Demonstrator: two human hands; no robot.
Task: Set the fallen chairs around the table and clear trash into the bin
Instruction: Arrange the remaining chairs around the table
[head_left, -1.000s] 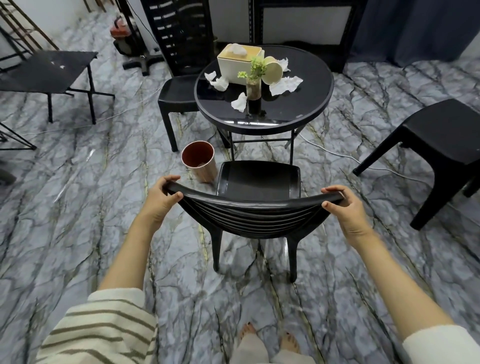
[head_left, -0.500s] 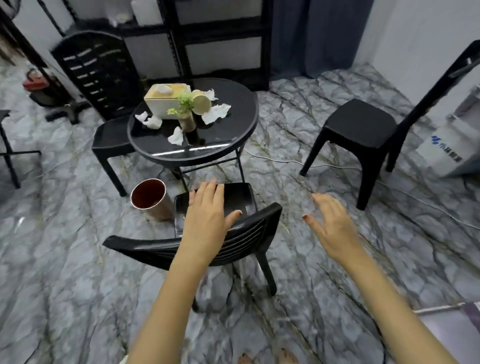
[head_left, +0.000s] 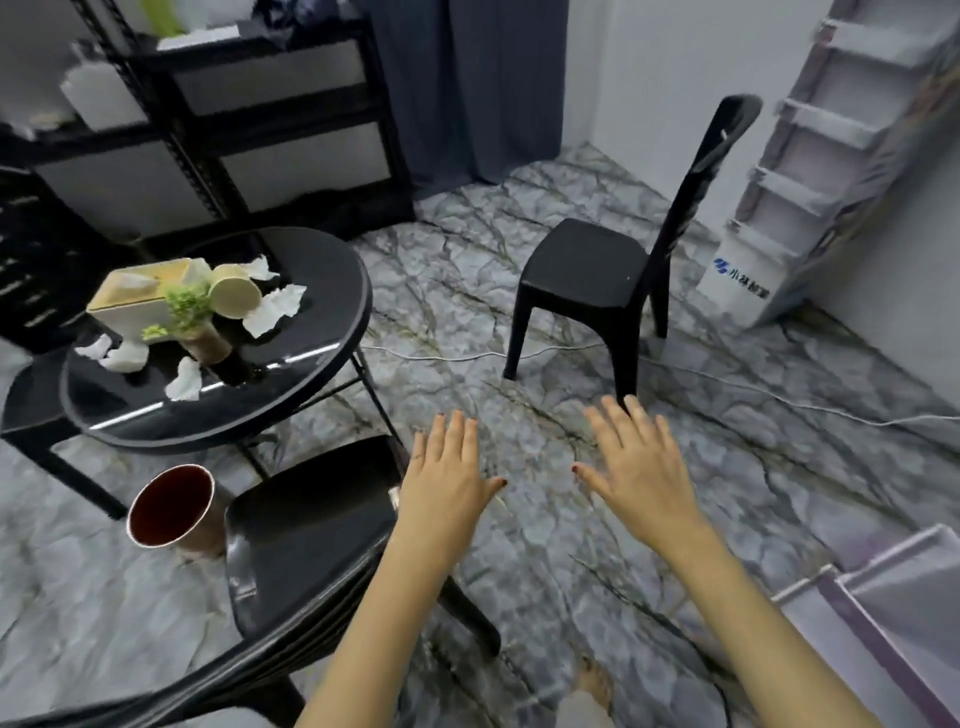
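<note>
Now the near chair (head_left: 311, 530) has been let go. The left hand (head_left: 447, 467) and right hand (head_left: 639, 462) are held open and empty, so the far chair (head_left: 582, 270) is likely next.

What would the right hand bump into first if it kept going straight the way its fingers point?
Probably the black chair, at its near front leg. The right hand points there with only floor between, though depth is hard to judge.

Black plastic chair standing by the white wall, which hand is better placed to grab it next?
Probably the right hand: it is open, nearest the black plastic chair, fingertips toward its front leg. The left hand, also open, hovers beside the nearer black chair.
</note>
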